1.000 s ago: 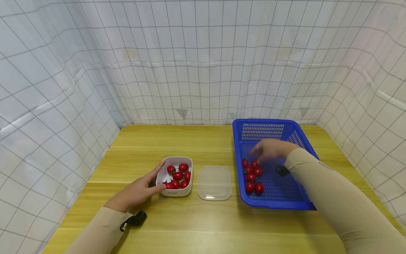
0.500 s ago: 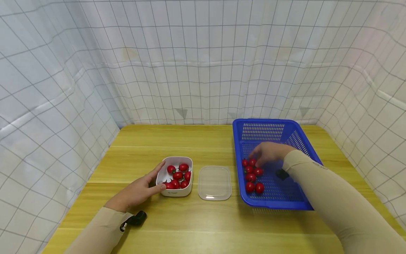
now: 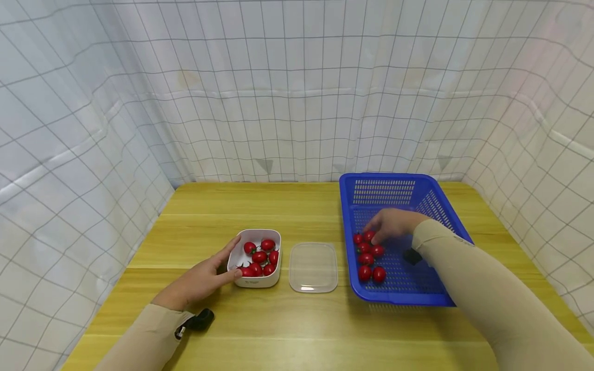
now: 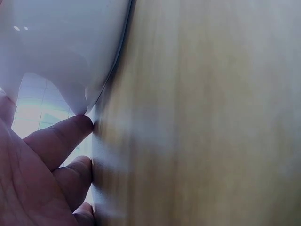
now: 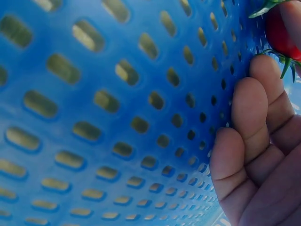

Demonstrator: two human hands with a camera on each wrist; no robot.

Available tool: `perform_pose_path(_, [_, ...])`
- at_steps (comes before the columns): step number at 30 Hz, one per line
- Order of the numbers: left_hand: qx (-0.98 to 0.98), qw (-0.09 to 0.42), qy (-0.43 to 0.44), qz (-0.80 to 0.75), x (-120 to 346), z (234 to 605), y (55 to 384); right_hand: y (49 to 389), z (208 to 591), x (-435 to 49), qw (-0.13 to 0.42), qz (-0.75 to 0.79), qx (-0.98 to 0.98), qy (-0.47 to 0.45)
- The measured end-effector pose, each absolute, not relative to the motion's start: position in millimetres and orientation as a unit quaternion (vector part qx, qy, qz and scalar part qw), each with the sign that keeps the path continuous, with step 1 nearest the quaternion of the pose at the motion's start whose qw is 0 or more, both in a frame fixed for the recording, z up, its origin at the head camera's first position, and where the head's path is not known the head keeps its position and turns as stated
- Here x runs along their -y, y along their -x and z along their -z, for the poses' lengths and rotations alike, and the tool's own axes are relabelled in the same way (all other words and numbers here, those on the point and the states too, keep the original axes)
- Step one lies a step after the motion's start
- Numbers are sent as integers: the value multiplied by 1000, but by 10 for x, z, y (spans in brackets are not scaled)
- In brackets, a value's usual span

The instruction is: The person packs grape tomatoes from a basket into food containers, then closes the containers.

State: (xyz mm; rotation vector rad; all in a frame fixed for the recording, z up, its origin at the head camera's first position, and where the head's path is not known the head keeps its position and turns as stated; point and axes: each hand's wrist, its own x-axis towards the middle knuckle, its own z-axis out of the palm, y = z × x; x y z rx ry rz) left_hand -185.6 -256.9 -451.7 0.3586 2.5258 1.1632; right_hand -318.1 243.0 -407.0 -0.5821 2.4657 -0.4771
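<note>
Tomatoes (image 3: 366,259) in a basket (image 3: 399,298) top a wooden table (image 3: 297,330) before curtains (image 3: 301,103).

Head view: above, facing forward-down over left hand (image 3: 197,281), right hand (image 3: 394,225). Wrist views: close, palm side; left shares white square container (image 3: 260,282), right blue perforated basket (image 3: 403,298), with head.

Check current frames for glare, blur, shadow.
Head: glare along the near edge of the clear lid, shadow below the blue basket; left wrist: tabletop blurred, brightness behind the left hand; right wrist: basket slightly soft.
</note>
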Motion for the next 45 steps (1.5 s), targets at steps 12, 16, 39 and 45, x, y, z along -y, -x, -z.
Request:
perform_pose_path(12, [-891, 163, -124, -405, 2566, 4530, 1871, 3179, 4066, -2419, 276, 178, -921, 210])
perform_pose_path(16, [-891, 163, -124, -405, 2573, 4540, 1866, 3179, 4081, -2420, 275, 179, -921, 210])
perform_pose_path(39, [-893, 158, -127, -402, 2566, 4515, 1845, 3190, 4100, -2424, 276, 192, -919, 205])
perform_pose_path(45, [-889, 161, -127, -409, 2565, 4528, 1846, 3182, 4102, -2426, 277, 193, -919, 203])
